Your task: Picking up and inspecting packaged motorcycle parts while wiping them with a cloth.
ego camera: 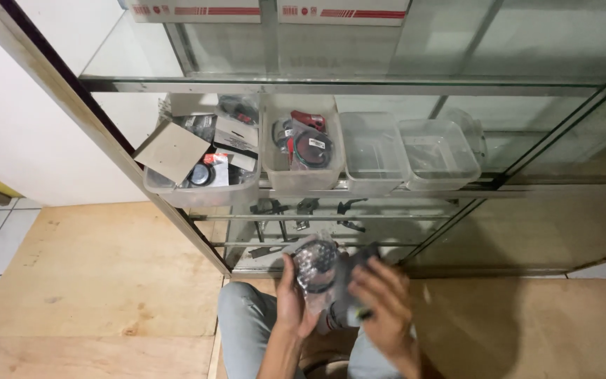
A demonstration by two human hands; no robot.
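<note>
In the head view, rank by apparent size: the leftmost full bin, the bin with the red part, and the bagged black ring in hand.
1. Leftmost full bin, largest.
2. Bin with the red part.
3. Bagged black ring, smallest, though it sits nearer the camera, so its true size is unsure.

Both forearms raised over bent knees, left hand (294, 295) cupped and gripping, right hand (386, 298) fingers curled, also gripping

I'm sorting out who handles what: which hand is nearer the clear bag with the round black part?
Left. The left hand grips the clear bag by its lower left edge; the right hand sits beside it, holding a dark packet.
</note>
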